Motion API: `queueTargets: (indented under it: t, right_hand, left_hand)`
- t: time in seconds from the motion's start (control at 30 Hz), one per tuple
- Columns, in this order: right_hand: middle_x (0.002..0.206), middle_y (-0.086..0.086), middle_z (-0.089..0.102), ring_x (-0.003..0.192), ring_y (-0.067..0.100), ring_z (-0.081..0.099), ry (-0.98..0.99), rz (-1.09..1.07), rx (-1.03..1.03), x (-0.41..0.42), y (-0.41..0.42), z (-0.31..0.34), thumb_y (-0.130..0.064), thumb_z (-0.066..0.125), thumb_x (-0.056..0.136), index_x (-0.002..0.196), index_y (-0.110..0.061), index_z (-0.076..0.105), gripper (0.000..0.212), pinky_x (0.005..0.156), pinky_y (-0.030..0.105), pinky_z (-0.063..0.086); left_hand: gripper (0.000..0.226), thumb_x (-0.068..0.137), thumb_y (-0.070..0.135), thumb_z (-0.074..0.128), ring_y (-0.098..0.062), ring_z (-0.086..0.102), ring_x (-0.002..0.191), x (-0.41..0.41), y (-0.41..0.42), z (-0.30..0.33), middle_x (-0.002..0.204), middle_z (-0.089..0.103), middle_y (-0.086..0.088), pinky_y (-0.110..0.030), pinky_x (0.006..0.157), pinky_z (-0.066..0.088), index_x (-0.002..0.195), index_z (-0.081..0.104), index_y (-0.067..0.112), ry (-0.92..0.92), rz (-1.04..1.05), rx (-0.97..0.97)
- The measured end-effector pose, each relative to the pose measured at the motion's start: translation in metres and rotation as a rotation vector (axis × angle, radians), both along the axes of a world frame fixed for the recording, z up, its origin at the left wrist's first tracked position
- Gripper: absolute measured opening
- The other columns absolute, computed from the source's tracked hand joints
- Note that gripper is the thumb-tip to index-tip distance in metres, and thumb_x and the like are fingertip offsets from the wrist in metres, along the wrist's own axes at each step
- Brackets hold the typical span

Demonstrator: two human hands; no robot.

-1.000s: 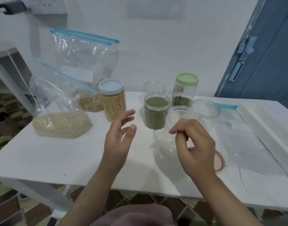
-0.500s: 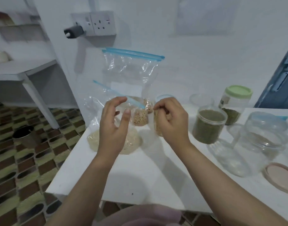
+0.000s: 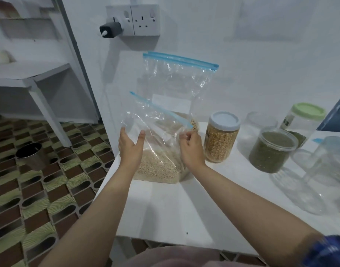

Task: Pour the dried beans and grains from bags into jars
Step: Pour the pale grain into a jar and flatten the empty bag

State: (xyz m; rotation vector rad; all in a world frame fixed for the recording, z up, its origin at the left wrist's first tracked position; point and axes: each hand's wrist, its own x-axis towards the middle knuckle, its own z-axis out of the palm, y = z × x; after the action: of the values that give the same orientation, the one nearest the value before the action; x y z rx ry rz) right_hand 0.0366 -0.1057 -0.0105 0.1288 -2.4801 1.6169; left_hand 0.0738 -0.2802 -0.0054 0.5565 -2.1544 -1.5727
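Observation:
A clear zip bag of pale grain [image 3: 157, 162] with a blue seal strip stands at the left end of the white table [image 3: 165, 212]. My left hand [image 3: 130, 149] lies flat against the bag's left side, fingers straight and thumb spread. My right hand [image 3: 190, 149] is at the bag's right side, its fingers curled into the loose plastic. Behind, a second zip bag [image 3: 177, 81] with brownish grain leans on the wall. To the right stand a white-lidded jar of yellow grain [image 3: 221, 141], an open jar of green beans [image 3: 271, 153] and an empty clear jar [image 3: 327, 170].
A green-lidded jar [image 3: 304, 120] and another empty jar [image 3: 259, 126] stand at the back right. The table's left edge is right beside the bag, with tiled floor and a metal cup [image 3: 30, 153] below. A white shelf [image 3: 30, 78] is at the far left.
The view has swung left. Both hands moved from the empty jars to the bag of pale grain and now touch its two sides.

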Motion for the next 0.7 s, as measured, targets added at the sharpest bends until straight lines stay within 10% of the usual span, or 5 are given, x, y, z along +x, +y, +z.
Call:
queueTargets:
  t: [0.23,0.7]
  right_hand:
    - [0.073,-0.002,0.045,0.067,0.013,0.041,-0.016,0.099,-0.011,0.012,-0.009,0.006,-0.027,0.048,0.102,0.075,-0.012,0.045,0.031,0.056,0.019,0.031]
    - [0.078,0.001,0.06,0.076,0.005,0.058,0.219,0.061,-0.397,0.062,0.046,0.047,-0.013,0.045,0.105,0.083,-0.011,0.054,0.024,0.078,0.015,0.044]
  left_hand:
    - [0.069,0.095,0.041,0.06,-0.011,0.048,0.111,-0.002,-0.003,-0.005,0.136,0.042,0.004,-0.027,0.088,0.041,0.152,0.026,0.02,0.04,0.006,0.142]
    - [0.017,0.1,0.031,0.055,-0.009,0.056,0.095,0.047,0.05,0.017,0.108,0.059,0.005,-0.02,0.079,0.042,0.115,0.054,0.035,0.299,-0.034,0.276]
